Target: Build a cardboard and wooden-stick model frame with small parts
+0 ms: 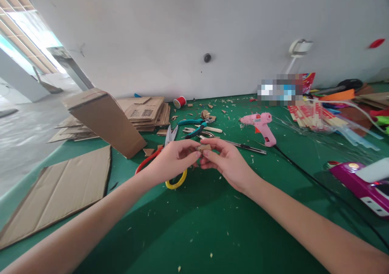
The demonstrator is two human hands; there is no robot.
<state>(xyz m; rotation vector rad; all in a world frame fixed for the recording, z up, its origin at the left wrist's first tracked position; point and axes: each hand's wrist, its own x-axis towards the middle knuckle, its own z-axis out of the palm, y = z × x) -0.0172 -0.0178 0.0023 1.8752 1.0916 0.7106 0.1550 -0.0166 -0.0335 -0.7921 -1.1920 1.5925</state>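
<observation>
1. Head view: both my hands meet over the green bench [194, 233], and a small tan piece [205, 147], apparently cardboard, sits between them, raised in front of me.
2. My left hand [179, 156] has its thumb and fingers [193, 157] nearly closed, pinching the piece's left end.
3. My right hand [227, 162] pinches the other end just as narrowly, its thumb up against the near side; its lower fingers curl beneath.
4. I judge the step in hand to be fine two-handed handling, perhaps shaping or fitting this piece; its exact details are too small to tell.
5. What the next move calls for, I'd say, is light, even pressure, with one side steadying while the other adjusts, so that the piece isn't crushed.
6. Scissors [171, 137] lie partly under my left hand, with pliers [194, 129] just beyond; the pink glue gun [261, 127] rests to the right, within reach should gluing be needed.
</observation>
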